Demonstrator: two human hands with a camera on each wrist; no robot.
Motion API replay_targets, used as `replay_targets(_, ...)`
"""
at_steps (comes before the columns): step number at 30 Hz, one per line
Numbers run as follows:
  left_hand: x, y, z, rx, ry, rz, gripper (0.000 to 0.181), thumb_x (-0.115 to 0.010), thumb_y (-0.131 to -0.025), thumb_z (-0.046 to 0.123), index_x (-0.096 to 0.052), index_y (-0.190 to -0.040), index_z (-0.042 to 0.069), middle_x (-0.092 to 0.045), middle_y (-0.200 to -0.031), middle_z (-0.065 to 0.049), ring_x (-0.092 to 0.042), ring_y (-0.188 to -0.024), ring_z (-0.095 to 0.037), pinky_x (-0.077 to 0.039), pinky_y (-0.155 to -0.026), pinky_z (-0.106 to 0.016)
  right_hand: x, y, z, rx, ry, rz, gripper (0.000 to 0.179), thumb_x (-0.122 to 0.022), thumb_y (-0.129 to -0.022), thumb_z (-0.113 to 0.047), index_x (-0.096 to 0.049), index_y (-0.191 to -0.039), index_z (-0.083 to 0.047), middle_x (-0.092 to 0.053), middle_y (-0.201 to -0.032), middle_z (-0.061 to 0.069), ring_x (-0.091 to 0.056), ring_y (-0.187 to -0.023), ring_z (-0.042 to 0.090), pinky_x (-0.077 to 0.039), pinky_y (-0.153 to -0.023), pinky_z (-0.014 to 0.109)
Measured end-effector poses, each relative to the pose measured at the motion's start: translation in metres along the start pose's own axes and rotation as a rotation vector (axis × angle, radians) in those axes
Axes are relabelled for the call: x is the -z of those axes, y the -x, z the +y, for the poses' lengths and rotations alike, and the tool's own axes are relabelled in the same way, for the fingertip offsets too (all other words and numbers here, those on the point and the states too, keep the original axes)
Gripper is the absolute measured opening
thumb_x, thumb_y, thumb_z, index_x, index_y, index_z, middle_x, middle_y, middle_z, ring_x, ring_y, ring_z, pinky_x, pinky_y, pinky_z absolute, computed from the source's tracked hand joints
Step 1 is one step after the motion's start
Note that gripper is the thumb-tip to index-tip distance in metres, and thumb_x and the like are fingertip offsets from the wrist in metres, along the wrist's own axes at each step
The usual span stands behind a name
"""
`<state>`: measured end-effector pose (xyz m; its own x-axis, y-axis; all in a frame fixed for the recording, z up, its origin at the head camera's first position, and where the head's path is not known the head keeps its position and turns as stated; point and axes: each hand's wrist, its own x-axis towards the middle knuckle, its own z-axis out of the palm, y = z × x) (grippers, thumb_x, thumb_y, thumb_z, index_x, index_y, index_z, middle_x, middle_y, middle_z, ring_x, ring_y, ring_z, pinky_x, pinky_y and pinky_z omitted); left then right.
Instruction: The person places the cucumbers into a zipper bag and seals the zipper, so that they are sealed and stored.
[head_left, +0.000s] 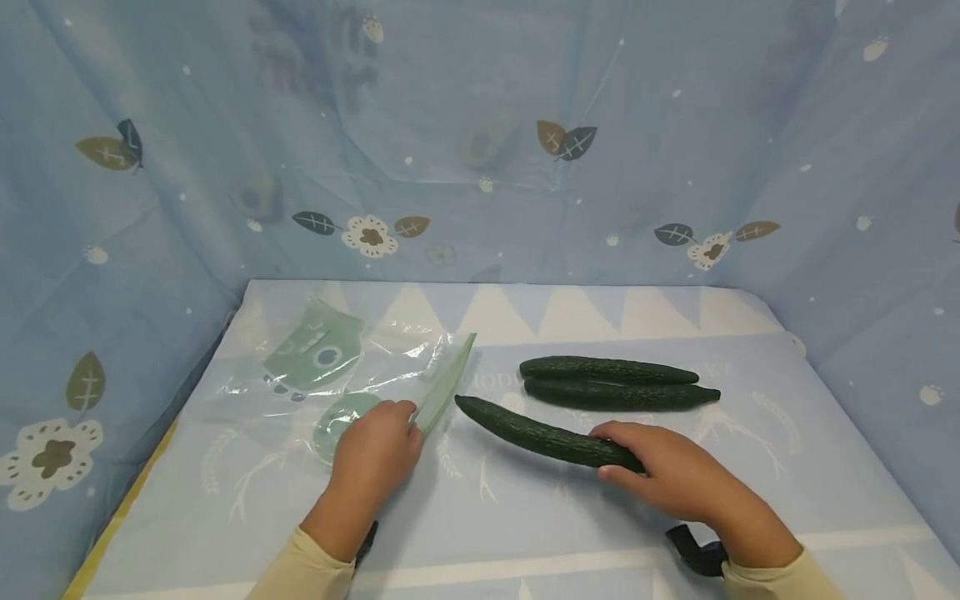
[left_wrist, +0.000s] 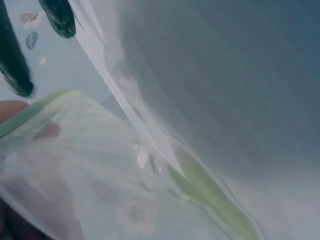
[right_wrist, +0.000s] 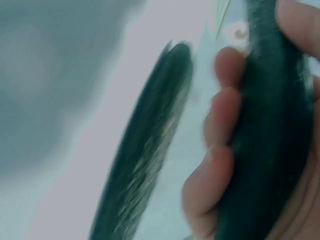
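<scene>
My right hand grips a dark green cucumber by its near end, the tip pointing left toward the bag's opening. In the right wrist view my fingers curl round the held cucumber. My left hand pinches the edge of a clear plastic zip bag with a green strip along its mouth. The bag lies to the left, its film spread over the table. Two more cucumbers lie side by side behind the right hand.
A pale blue and white patterned cloth covers the table. Blue printed fabric hangs at the back and both sides. A yellow strip runs along the left table edge. Dark bands sit at both wrists.
</scene>
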<state>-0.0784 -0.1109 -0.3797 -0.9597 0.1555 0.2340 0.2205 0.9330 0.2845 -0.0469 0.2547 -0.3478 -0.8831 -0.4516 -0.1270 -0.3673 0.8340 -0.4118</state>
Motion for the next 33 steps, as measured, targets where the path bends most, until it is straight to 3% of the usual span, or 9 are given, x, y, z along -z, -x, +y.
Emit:
replay_targets(7, -0.009, 0.002, 0.017, -0.1, 0.037, 0.112, 0.017, -0.067, -0.08, 0.004, -0.075, -0.095, 0.004, -0.069, -0.08, -0.008, -0.065, -0.063, -0.025, -0.051, -0.053, -0.037, -0.011, -0.013, -0.034, 0.014, 0.058, -0.005, 0.044, -0.064, -0.099, -0.041, -0.06, -0.137, -0.018, -0.065, -0.135, -0.002, -0.063, -0.125, 0.023, -0.051, -0.1, 0.051)
replay_targets(15, -0.015, 0.005, 0.025, -0.181, 0.017, 0.184, 0.016, -0.072, -0.079, 0.003, -0.076, -0.095, 0.003, -0.069, -0.083, -0.008, -0.067, -0.059, -0.025, -0.053, -0.051, -0.035, -0.03, -0.033, -0.064, -0.021, 0.013, -0.004, 0.045, -0.064, -0.1, -0.037, -0.059, -0.139, -0.015, -0.064, -0.138, 0.003, -0.06, -0.129, 0.026, -0.049, -0.104, 0.051)
replay_targets(23, -0.02, 0.002, 0.037, -0.282, 0.018, 0.297, 0.013, -0.074, -0.077, 0.005, -0.076, -0.09, 0.005, -0.064, -0.075, -0.005, -0.061, -0.051, -0.021, -0.052, -0.047, -0.032, -0.062, -0.058, -0.087, 0.055, -0.062, 0.072, 0.045, -0.064, -0.1, -0.03, -0.057, -0.141, -0.012, -0.066, -0.128, 0.005, -0.064, -0.115, 0.018, -0.053, -0.093, 0.044)
replay_targets(27, -0.017, 0.001, 0.042, -0.316, 0.02, 0.326, 0.015, -0.076, -0.075, 0.004, -0.077, -0.09, 0.005, -0.063, -0.072, -0.003, -0.058, -0.048, -0.016, -0.049, -0.044, -0.027, -0.067, -0.071, -0.094, 0.099, -0.029, 0.13, 0.047, -0.067, -0.099, -0.028, -0.057, -0.141, -0.01, -0.066, -0.115, 0.002, -0.062, -0.1, 0.012, -0.053, -0.084, 0.035)
replay_targets(30, -0.016, 0.004, 0.044, -0.341, 0.048, 0.345, 0.012, -0.076, -0.077, 0.004, -0.077, -0.089, 0.006, -0.058, -0.069, -0.001, -0.049, -0.045, -0.01, -0.043, -0.042, -0.023, -0.067, -0.085, -0.098, 0.164, 0.035, 0.198, 0.033, -0.068, -0.098, -0.026, -0.065, -0.126, -0.01, -0.067, -0.105, -0.001, -0.058, -0.09, 0.012, -0.05, -0.078, 0.03)
replay_targets(33, -0.015, 0.006, 0.047, -0.374, 0.09, 0.389, 0.011, -0.075, -0.078, 0.004, -0.076, -0.088, 0.007, -0.052, -0.066, 0.001, -0.039, -0.045, -0.007, -0.037, -0.041, -0.02, -0.068, -0.1, -0.1, 0.204, 0.091, 0.265, 0.019, -0.068, -0.097, -0.023, -0.068, -0.112, -0.012, -0.068, -0.102, 0.0, -0.058, -0.091, 0.016, -0.049, -0.079, 0.031)
